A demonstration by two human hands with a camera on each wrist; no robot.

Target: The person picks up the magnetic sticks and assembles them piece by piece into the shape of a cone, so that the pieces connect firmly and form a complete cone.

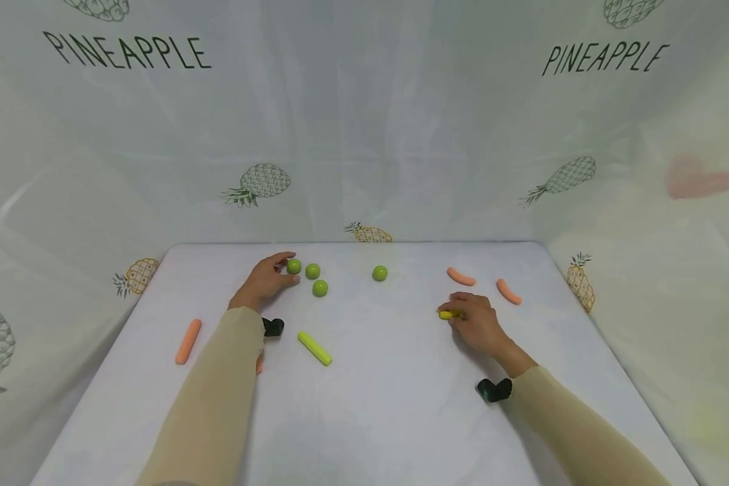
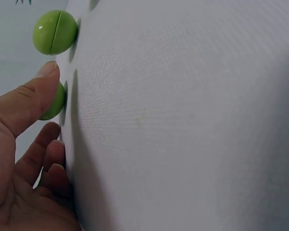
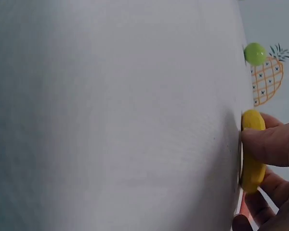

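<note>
My left hand point(image 1: 266, 282) is at the far left of the table, thumb and fingers spread on either side of a glossy green ball point(image 1: 294, 266). In the left wrist view the thumb point(image 2: 38, 94) partly hides that ball point(image 2: 58, 103), and the fingers are loosely bent. Two more green balls, one point(image 1: 312, 271) behind and one point(image 1: 320, 288) in front, sit just right of it. On the right side, my right hand point(image 1: 476, 324) pinches a short yellow stick with rounded ends point(image 3: 253, 168) between thumb and fingers, close at the tabletop.
A lone green ball point(image 1: 379, 273) sits at the back middle. Two curved orange pieces point(image 1: 461, 277) lie beyond my right hand. A yellow-green stick point(image 1: 314, 348) lies left of centre, an orange stick point(image 1: 188, 341) farther left. Another orange piece point(image 1: 259, 363) is mostly hidden by my left sleeve.
</note>
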